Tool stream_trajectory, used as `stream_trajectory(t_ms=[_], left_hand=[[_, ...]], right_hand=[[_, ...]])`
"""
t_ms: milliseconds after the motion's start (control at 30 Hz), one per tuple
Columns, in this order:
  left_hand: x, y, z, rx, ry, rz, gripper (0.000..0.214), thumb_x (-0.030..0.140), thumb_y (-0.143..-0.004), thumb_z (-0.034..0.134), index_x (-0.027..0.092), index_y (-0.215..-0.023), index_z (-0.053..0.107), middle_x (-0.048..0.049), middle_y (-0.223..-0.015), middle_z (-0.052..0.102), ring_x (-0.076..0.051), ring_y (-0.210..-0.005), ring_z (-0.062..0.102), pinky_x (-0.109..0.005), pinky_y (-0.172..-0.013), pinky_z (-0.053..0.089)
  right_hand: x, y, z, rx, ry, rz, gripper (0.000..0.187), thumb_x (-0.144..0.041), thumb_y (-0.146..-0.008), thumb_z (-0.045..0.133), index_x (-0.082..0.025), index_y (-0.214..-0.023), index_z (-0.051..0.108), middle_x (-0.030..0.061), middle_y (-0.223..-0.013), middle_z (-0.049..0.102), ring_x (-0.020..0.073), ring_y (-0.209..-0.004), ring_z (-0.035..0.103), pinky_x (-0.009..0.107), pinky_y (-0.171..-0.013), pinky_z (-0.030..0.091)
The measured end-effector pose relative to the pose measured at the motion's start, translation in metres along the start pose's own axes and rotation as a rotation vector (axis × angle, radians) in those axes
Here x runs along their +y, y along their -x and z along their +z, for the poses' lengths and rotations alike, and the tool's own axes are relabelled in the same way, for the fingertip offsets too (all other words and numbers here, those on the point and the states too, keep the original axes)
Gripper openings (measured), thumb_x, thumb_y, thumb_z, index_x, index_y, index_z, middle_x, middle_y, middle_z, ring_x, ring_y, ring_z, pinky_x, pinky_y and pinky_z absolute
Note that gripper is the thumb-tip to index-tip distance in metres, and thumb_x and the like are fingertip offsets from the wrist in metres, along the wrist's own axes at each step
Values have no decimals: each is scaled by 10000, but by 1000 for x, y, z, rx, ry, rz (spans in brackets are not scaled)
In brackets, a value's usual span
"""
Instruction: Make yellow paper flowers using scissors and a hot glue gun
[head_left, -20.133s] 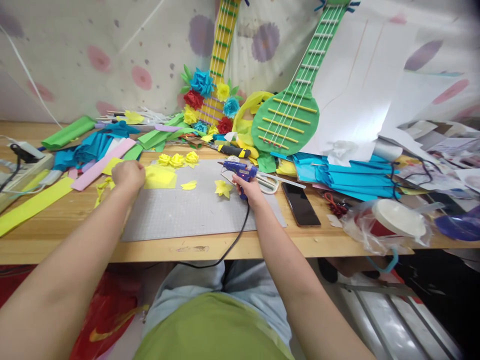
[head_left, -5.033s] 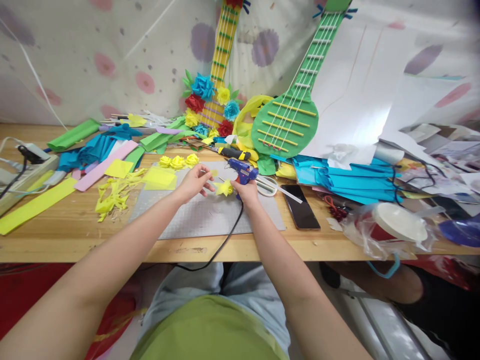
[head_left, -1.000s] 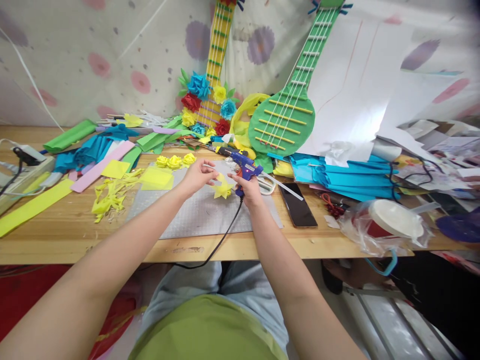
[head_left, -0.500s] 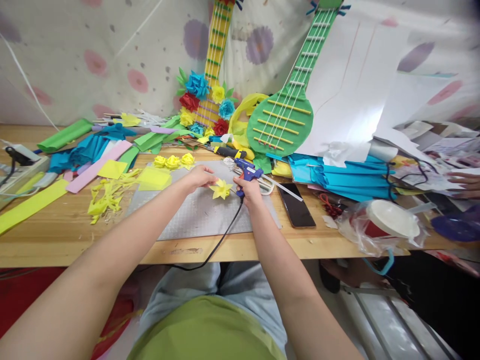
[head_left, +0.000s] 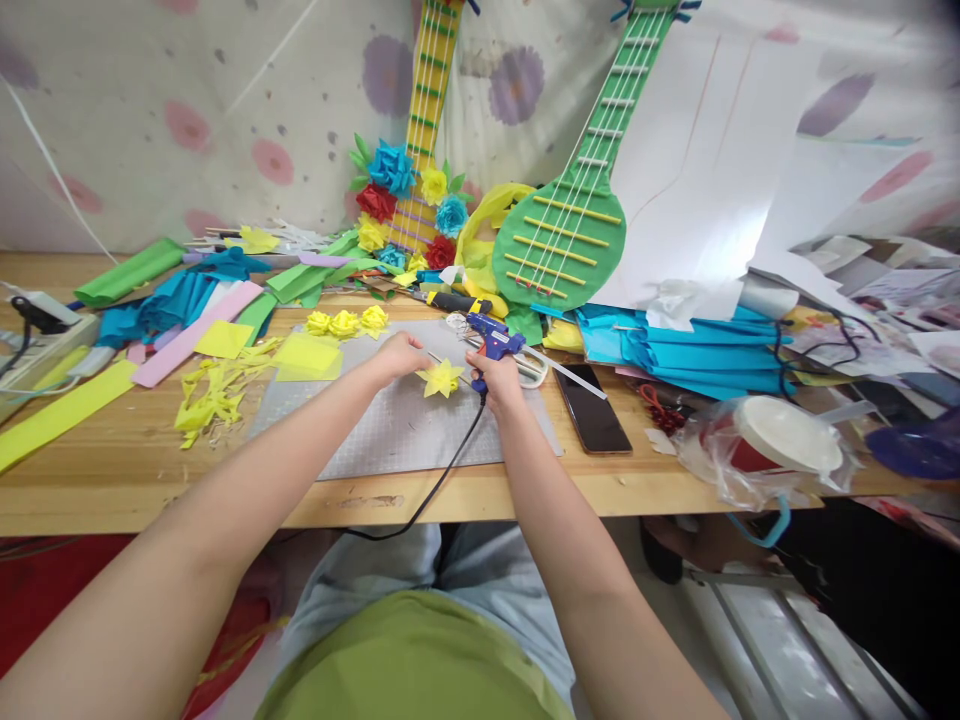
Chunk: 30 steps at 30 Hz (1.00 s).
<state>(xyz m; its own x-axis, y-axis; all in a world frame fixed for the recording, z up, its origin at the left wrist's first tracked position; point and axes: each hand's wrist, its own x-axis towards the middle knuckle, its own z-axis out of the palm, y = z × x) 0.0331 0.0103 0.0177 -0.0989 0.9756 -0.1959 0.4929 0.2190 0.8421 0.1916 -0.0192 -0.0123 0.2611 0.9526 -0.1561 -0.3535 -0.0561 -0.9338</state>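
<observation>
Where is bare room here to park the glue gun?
Near half of the grey mat, below the paper flower and glue gun; bare wood left of it, nearer than the yellow scraps; wood in front of the phone. Back and right side are crowded.

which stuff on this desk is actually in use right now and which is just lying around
In use: left hand holding the yellow paper flower; right hand gripping the blue glue gun; grey mat under them.
Lying about: phone, scissors, three yellow roses, green paper guitar, blue paper stack.
</observation>
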Motion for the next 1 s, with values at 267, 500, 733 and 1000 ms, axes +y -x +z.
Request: stream_trajectory(t_ms=[267, 500, 733, 1000], left_hand=[[-7, -5, 1, -15, -39, 41, 422, 163, -364, 759, 212, -691, 497, 69, -525, 490, -133, -534, 472, -238, -520, 313], [-11, -7, 3, -51, -118, 74, 498, 278, -371, 805, 214, -756, 496, 43, -591, 536, -160, -586, 523, -244, -529, 340], [-13, -5, 11, -119, 41, 109, 494, 152, -342, 805, 218, -708, 479, 55, -527, 541, -152, -516, 520, -246, -496, 349], [0, 6, 9, -109, -105, 59, 442, 190, -433, 769, 204, -785, 502, 59, -558, 546, -124, -527, 511, -225, -495, 348]], right_hand=[[1, 0, 0, -11, 14, -10, 277, -224, -523, 682, -181, -657, 444, -55, -520, 536, 43, -380, 386, 197, -366, 291], [0, 1, 1, -22, 27, -14, 256, -214, -529, 683, -181, -633, 451, -48, -515, 545, 48, -370, 388, 204, -363, 302], [0, 1, 1, -9, 16, -17, 260, -204, -545, 677, -183, -656, 443, -67, -508, 509, 48, -378, 386, 208, -375, 308], [-1, 2, 1, -4, 1, -8, 267, -184, -548, 675, -180, -668, 437, -90, -494, 480, 40, -364, 382, 199, -370, 298]])
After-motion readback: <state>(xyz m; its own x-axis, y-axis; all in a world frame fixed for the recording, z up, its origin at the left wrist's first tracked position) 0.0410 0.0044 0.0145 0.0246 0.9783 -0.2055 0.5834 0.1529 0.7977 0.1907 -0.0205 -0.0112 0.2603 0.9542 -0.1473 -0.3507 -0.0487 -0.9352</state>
